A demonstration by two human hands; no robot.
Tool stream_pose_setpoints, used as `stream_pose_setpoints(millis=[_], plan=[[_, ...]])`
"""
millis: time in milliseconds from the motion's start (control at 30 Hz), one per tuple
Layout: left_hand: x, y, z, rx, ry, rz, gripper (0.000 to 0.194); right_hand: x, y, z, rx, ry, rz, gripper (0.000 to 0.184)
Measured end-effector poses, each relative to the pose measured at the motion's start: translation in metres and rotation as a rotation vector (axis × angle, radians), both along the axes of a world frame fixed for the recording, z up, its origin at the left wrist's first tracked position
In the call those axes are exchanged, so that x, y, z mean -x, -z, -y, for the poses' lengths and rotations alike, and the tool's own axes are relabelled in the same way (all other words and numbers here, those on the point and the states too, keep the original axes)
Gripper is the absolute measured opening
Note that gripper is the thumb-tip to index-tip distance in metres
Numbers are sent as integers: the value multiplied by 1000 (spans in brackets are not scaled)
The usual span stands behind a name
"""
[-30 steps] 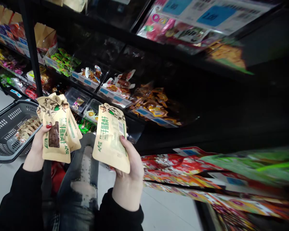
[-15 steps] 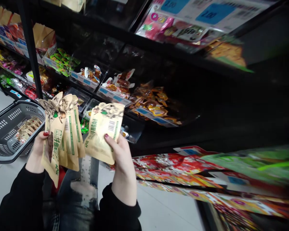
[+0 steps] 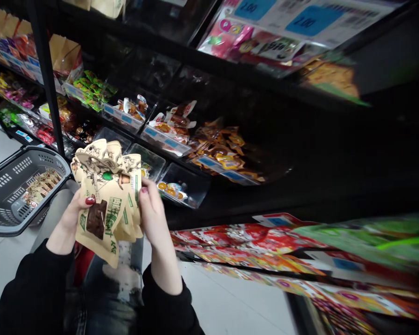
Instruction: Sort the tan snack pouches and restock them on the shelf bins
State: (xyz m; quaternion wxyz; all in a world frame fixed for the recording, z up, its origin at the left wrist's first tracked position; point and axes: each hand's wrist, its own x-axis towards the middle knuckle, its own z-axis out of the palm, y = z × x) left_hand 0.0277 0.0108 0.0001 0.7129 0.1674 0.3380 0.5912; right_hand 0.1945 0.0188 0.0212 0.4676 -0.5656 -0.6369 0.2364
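Both hands hold one fanned stack of beige snack pouches (image 3: pixel 104 200) with green print and a dark window on the front one. My left hand (image 3: pixel 70 221) grips the stack from the left, thumb pressed on the front pouch. My right hand (image 3: pixel 153 218) closes on the stack's right edge, fingers behind it. Below the hands are my ripped jeans and black sleeves. The pouches sit in front of a dark store shelf.
A grey shopping basket (image 3: pixel 7 218) at the left holds similar pouches. Shelf bins (image 3: pixel 165 139) carry small wrapped snacks with blue price tags. Clear empty-looking bins (image 3: pixel 185 186) lie just behind the hands. Red and green packets (image 3: pixel 265 242) fill the lower shelf at right.
My right hand moved left and brought its single pouch onto the stack in my left hand. The two groups of pouches are now one bundle.
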Motion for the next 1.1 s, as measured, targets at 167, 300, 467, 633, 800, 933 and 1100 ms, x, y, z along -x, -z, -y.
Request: stream_pose_setpoints(millis=[167,300,467,633,800,933,1100], plan=[[-10,-2,-1,-56,-135,-139,33,23,-15,38,-447,113,354,33],[-17,-5,-1,-34,-249,-272,35,48,-10,55,-285,26,627,69],[-16,4,-4,-23,-282,-343,46,52,1,52,-126,-56,651,73],[-18,10,-6,-61,-288,-430,48,54,7,53,8,1,626,80],[-26,7,-1,-84,-251,-394,45,56,17,45,29,80,630,78],[-29,10,1,-69,-274,-416,44,50,22,35,-76,184,559,63],[-18,14,-4,-100,-234,-395,44,12,10,22,113,225,190,43]])
